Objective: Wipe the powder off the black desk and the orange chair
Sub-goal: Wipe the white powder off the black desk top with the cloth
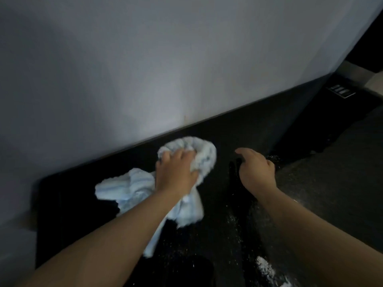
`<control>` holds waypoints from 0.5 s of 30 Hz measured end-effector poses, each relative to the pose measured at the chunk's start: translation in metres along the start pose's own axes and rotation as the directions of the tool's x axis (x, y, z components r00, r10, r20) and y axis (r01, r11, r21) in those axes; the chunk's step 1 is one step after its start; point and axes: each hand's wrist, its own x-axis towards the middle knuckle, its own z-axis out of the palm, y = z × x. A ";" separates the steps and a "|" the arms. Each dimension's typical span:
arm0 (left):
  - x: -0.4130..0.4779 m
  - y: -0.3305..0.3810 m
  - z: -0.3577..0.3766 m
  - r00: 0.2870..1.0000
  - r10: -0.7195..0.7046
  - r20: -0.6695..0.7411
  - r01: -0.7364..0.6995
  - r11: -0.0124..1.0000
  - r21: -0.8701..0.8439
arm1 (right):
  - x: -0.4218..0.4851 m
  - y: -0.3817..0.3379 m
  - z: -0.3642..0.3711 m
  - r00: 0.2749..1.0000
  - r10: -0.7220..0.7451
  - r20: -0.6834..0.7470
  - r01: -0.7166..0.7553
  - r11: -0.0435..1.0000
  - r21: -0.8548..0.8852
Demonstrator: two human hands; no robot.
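My left hand (175,170) grips a bunched pale blue and white cloth (204,157) and presses it on the black desk (269,129) close to the wall. Loose ends of the cloth trail back under my left forearm. My right hand (256,169) rests on the desk just right of the cloth, fingers curled down and apart, holding nothing. White powder (266,267) lies in a clump at the desk's near right, with fine specks scattered between my arms. The orange chair is not in view.
A grey-white wall (165,59) runs along the desk's back edge. The desk's left end (41,183) shows at the left. A small panel with white markings (339,91) sits at the far right of the desk.
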 end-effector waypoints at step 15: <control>-0.018 0.027 0.009 0.948 0.314 0.046 -0.313 0.950 -0.012 | -0.015 0.037 -0.009 0.998 0.015 -0.064 -0.018 0.998 -0.052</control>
